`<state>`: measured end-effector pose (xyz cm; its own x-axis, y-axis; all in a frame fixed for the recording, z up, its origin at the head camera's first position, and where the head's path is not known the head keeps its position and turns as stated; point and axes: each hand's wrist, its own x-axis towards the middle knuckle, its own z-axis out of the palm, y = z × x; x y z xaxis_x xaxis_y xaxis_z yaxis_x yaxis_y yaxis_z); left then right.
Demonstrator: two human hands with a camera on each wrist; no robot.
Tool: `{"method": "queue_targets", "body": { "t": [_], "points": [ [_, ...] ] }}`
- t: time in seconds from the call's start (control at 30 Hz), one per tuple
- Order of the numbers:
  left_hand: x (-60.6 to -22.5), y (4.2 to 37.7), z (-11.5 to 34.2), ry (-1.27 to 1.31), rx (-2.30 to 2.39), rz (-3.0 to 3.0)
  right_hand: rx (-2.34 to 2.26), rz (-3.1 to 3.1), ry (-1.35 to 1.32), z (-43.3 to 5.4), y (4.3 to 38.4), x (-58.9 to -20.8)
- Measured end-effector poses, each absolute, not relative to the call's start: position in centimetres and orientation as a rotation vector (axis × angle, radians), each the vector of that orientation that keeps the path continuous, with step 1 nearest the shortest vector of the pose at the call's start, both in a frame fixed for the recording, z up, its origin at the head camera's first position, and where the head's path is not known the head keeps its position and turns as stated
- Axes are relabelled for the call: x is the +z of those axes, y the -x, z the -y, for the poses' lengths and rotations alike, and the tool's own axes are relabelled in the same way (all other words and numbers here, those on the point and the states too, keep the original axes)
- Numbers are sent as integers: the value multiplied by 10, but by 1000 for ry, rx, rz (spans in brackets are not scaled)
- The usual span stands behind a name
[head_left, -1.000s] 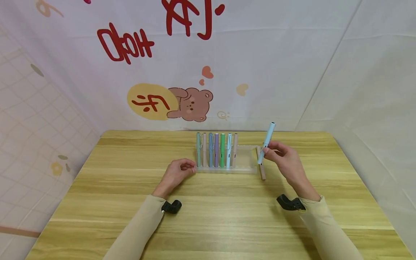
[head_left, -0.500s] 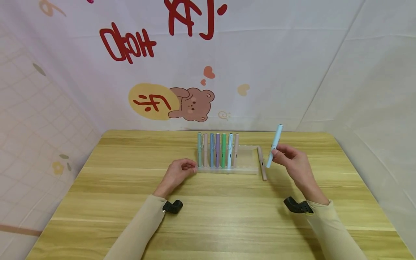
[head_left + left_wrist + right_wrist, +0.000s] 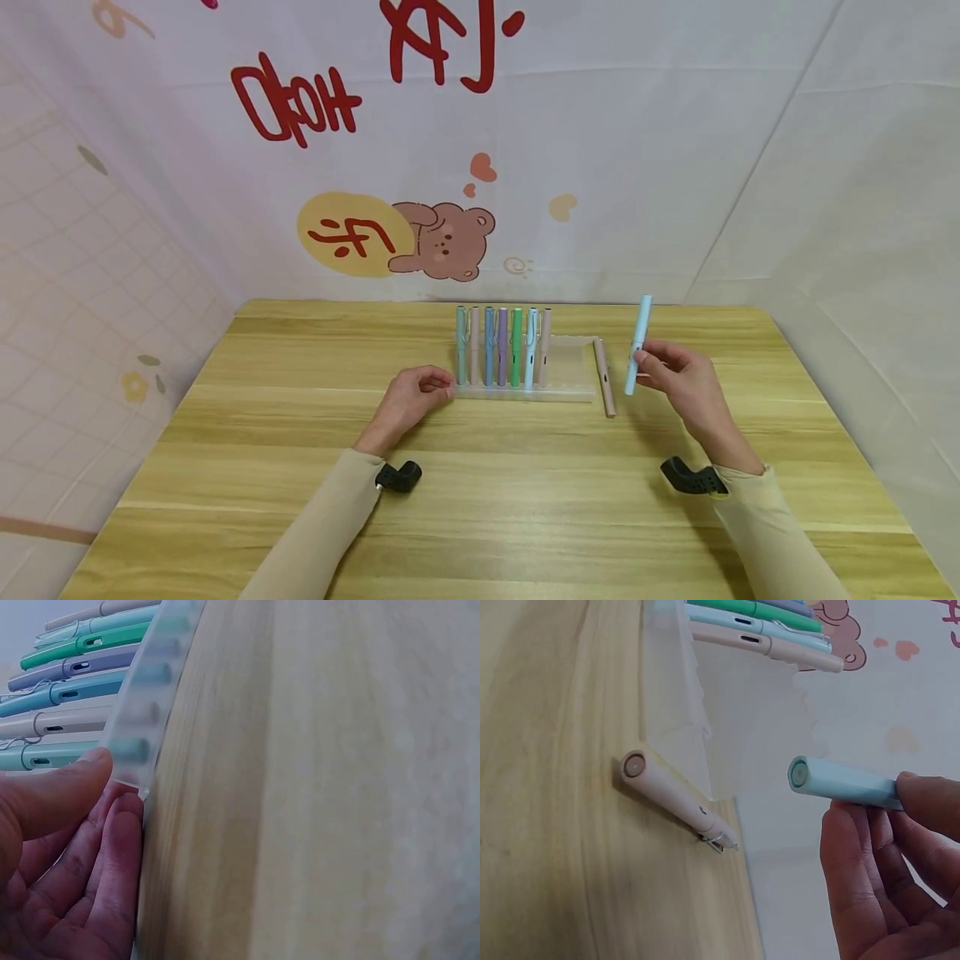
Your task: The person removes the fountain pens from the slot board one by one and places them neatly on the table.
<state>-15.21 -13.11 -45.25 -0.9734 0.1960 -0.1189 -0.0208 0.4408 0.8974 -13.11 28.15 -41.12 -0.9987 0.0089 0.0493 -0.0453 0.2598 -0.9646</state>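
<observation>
pens [image 3: 502,346]: smooth plastic | clips [image 3: 718,841]: shiny metal | rack [image 3: 567,393]: translucent plastic | table [image 3: 525,517]: glossy wood-grain

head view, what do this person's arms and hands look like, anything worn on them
The left sleeve and right sleeve are plain beige and long. Black, bent pieces stick out at both wrists, the right one with a bit of yellow. The left hand and right hand are bare, without gloves.
</observation>
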Motion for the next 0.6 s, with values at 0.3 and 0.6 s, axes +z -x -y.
{"method": "queue_targets", "body": {
  "t": [0.3, 0.6],
  "points": [
    [-455, 153, 132, -164, 1538, -2502, 1946, 2481, -7, -290, 134, -419],
    [-454, 153, 131, -163, 1538, -2498, 1972, 2514, 10, -295, 138, -428]
  ]
}}
